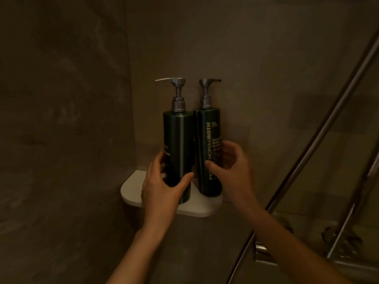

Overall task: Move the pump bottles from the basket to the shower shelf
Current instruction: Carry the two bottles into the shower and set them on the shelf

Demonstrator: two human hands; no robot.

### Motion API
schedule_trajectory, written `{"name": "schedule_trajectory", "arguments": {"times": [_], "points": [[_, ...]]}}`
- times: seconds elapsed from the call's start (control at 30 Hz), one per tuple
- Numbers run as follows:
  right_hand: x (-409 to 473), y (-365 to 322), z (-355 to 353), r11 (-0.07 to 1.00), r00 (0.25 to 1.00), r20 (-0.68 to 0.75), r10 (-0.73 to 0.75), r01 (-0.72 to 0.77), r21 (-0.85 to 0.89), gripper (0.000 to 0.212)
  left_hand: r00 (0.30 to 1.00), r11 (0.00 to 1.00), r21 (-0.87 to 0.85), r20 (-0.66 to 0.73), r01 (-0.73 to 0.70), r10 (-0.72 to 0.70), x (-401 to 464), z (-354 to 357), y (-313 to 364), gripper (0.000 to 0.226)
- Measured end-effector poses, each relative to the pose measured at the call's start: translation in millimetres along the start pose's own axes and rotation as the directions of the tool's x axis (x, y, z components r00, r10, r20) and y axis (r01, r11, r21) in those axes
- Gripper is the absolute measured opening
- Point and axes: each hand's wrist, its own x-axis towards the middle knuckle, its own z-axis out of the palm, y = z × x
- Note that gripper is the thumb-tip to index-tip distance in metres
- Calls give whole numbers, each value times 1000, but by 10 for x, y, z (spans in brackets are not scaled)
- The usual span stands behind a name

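Observation:
Two tall dark green pump bottles with silver pumps stand upright side by side on a white corner shower shelf (131, 191). My left hand (162, 181) wraps around the lower part of the left bottle (178, 144), whose spout points left. My right hand (229, 167) grips the lower part of the right bottle (207, 140), thumb on its printed label, fingers behind it. The two bottles nearly touch. The basket is not in view.
Dark tiled walls meet in the corner behind the shelf. A slanted metal shower rail (320, 136) and a chrome shower fitting (264, 253) are at the right, beside a glass panel (348, 222).

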Motion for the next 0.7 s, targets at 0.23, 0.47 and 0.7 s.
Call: {"name": "schedule_trajectory", "arguments": {"times": [0.23, 0.47, 0.7], "points": [[-65, 121, 145, 998, 1000, -31, -2, 0, -69, 68, 999, 998, 61, -18, 27, -26, 52, 13, -13, 79], [-101, 126, 187, 992, 999, -53, 10, -16, -125, 74, 999, 991, 127, -20, 35, -33, 102, -4, -17, 78], [-177, 57, 81, 990, 1000, -20, 0, -3, -144, 74, 996, 971, 227, 38, 72, -83, 8, -80, 153, 72]]}}
